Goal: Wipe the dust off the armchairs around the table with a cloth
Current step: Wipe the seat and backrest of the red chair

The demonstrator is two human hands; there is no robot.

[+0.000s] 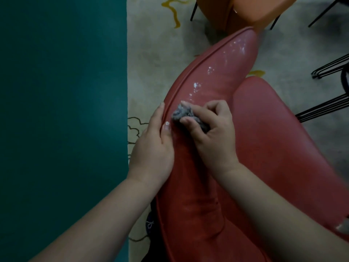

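A pink-red armchair [217,76] fills the middle and right of the view, its curved backrest running from top centre down to the bottom. My right hand [213,135] grips a bunched grey cloth [186,117] and presses it on the inner face of the backrest near the piped seam. My left hand [154,146] holds the backrest's top edge just left of the cloth, fingers over the outer side and thumb on the inner face. Pale dusty specks show on the backrest farther up.
An orange armchair [245,10] with black legs stands at the top. Black wire chair legs [328,69] show at the right edge. A pale rug [156,44] with yellow lines lies under the chairs, and dark teal floor [62,110] covers the left.
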